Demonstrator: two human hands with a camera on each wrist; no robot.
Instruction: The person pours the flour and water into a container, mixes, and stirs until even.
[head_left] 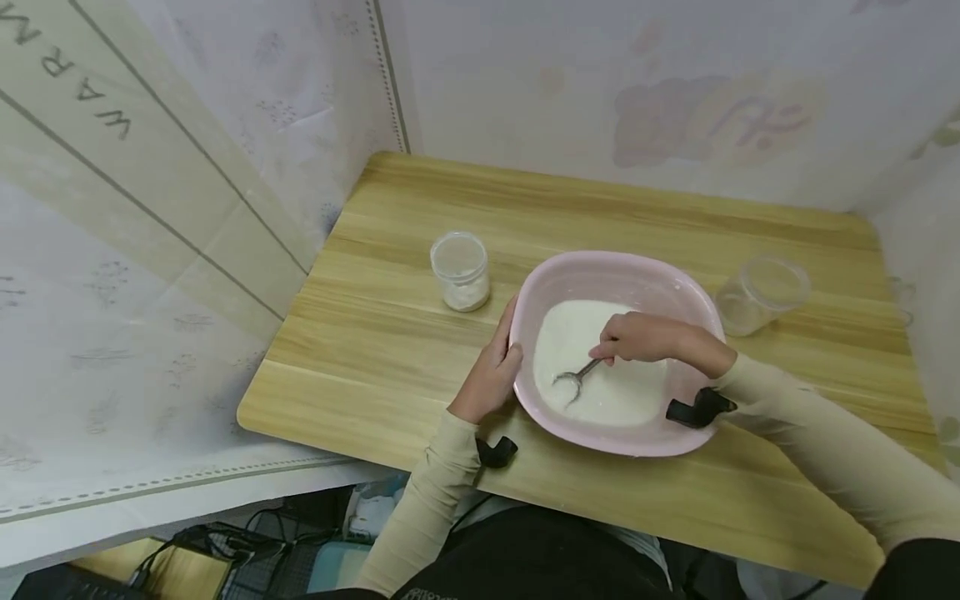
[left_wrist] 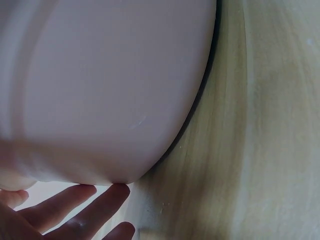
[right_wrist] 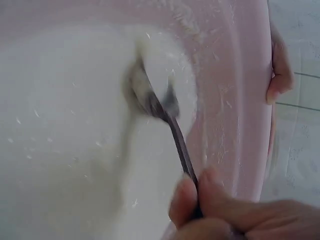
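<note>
A pink basin [head_left: 617, 262] on the wooden table holds a milky white liquid [head_left: 581, 321]. My left hand [head_left: 487, 379] grips the basin's left rim, thumb at the rim; in the left wrist view its fingers [left_wrist: 107, 205] lie against the outer wall. Over the basin, my right hand [head_left: 637, 337] pinches the handle of a metal spoon [head_left: 576, 379] between thumb and fingers. The spoon slants down to the left, its bowl at the liquid's surface. Seen from the right wrist, the spoon [right_wrist: 180, 142] is slightly blurred and small bits dot the liquid.
A lidded clear jar [head_left: 460, 271] with white contents stands left of the basin. To the right, a clear plastic container [head_left: 761, 296] stands close to the basin, near my right forearm. The wooden table [head_left: 360, 358] meets patterned wall coverings behind. White residue clings inside the basin wall [right_wrist: 220, 100].
</note>
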